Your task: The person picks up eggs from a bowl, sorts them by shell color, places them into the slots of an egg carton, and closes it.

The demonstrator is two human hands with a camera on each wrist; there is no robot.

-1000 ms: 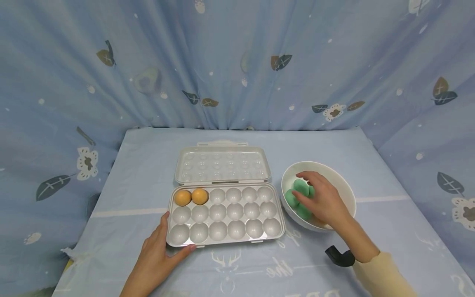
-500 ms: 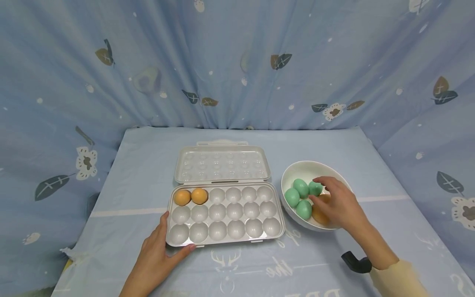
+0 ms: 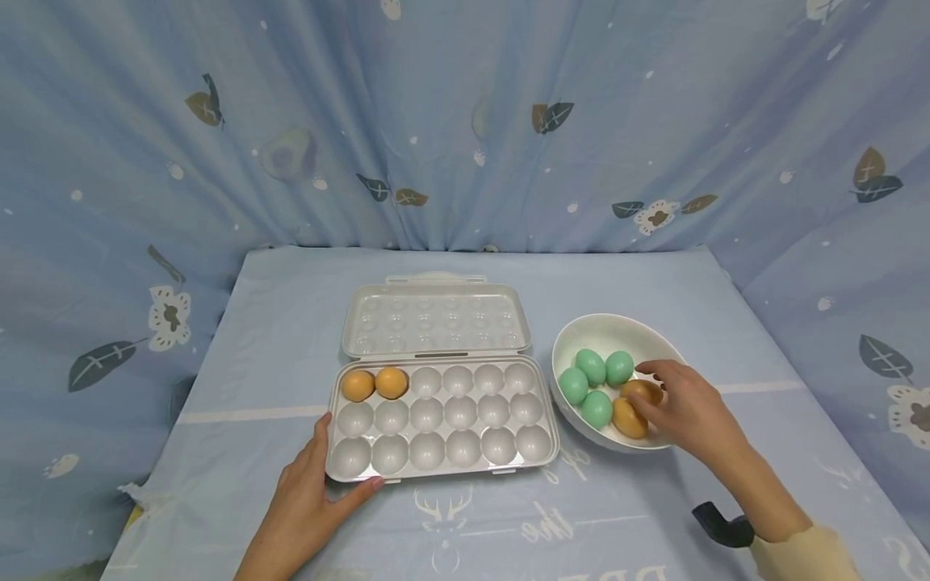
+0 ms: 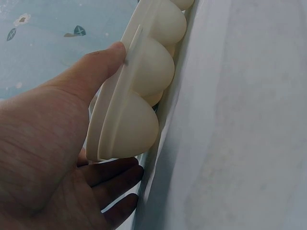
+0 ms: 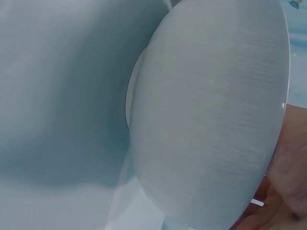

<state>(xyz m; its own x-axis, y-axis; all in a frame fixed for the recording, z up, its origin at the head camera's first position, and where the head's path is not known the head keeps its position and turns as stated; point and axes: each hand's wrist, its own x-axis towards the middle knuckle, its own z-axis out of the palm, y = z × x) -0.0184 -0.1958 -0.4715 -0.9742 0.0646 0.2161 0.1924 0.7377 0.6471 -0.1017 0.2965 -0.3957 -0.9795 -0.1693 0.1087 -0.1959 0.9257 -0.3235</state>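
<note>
In the head view my left hand lies at the near left corner of a white egg tray, its thumb along the front edge. The left wrist view shows the thumb against the tray's rim, the other fingers extended below. Two orange eggs sit in the back row's left cups. My right hand reaches into a white bowl, thumb and fingers spread about an orange egg. A second orange egg and several green eggs lie beside it.
The tray's lid lies folded back behind it. A blue patterned cloth covers the table, and a patterned curtain hangs behind. A black curved piece is at the right wrist. The bowl's outside hides most of the right hand in its wrist view.
My right hand has moved right inside the bowl, from over the green eggs to the orange ones, uncovering the green eggs. The left hand and the tray stay put.
</note>
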